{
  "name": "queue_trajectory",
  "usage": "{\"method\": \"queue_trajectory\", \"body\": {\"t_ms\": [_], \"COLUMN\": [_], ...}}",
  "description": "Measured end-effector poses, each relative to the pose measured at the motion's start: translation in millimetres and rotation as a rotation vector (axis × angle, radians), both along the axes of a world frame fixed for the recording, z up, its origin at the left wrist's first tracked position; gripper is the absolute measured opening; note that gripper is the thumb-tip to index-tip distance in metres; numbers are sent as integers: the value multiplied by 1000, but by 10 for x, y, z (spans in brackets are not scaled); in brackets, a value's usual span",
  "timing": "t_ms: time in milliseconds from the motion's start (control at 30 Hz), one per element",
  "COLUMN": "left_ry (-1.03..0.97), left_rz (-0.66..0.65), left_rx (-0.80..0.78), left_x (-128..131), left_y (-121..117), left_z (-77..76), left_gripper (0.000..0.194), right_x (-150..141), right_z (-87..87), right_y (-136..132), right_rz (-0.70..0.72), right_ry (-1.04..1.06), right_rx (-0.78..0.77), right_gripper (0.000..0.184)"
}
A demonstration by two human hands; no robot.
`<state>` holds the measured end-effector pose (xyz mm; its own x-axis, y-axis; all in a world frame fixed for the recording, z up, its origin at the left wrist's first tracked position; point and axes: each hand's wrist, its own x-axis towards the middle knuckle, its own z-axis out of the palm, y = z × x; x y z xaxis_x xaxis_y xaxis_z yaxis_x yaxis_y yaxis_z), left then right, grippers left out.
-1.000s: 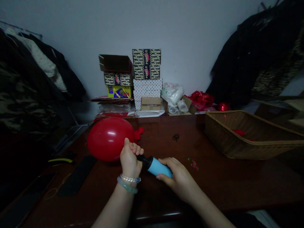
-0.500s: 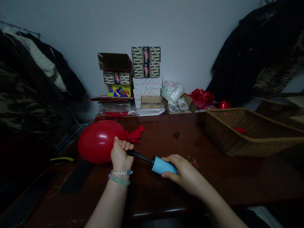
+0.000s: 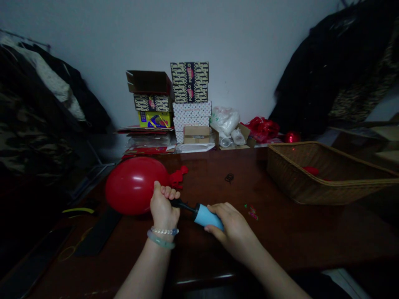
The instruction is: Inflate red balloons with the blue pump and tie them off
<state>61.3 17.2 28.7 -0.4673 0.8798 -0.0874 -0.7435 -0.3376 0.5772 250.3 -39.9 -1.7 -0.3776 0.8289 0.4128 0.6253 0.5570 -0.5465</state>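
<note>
A red balloon (image 3: 132,185), partly inflated, lies on the dark wooden table (image 3: 280,232) left of centre. My left hand (image 3: 163,207) is closed round the balloon's neck where it meets the black nozzle of a hand pump. The pump's light blue barrel (image 3: 206,216) is gripped by my right hand (image 3: 232,230). Two bracelets sit on my left wrist. Behind the balloon lies a small heap of limp red balloons (image 3: 177,176).
A wicker basket (image 3: 324,176) with something red inside stands at the right. Stacked boxes (image 3: 190,101), plastic bags and red wrapping line the wall. A small black object (image 3: 229,178) and coloured bits (image 3: 252,211) lie mid-table. Dark flat items (image 3: 99,232) lie at left.
The pump's rod was drawn out half a second ago and is now pushed back in, my right hand closer to my left. The balloon stays about the same size.
</note>
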Motion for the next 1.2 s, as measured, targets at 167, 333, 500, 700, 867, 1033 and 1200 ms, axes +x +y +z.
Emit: {"method": "queue_trajectory", "body": {"t_ms": [167, 333, 500, 700, 867, 1033, 1200], "left_ry": [50, 53, 39, -16, -41, -39, -18], "left_rz": [-29, -23, -18, 21, 22, 29, -20], "left_rx": [-9, -24, -5, 1, -15, -30, -23], "left_x": [148, 160, 34, -249, -268, -176, -16], "left_y": [-58, -68, -41, 40, 47, 35, -11], "left_z": [1, 18, 59, 114, 98, 75, 48], "left_gripper": [40, 41, 41, 40, 39, 39, 39], "right_x": [-92, -74, -10, 108, 116, 79, 7], "right_z": [-84, -69, -25, 123, 160, 134, 70], "right_y": [6, 15, 5, -2, -9, -15, -26], "right_rz": [-7, 23, 46, 59, 40, 15, 25], "right_ry": [45, 35, 21, -31, -56, -87, -41], "right_rx": [52, 12, -22, -145, -178, -107, 12], "right_gripper": [43, 41, 42, 42, 39, 42, 41]}}
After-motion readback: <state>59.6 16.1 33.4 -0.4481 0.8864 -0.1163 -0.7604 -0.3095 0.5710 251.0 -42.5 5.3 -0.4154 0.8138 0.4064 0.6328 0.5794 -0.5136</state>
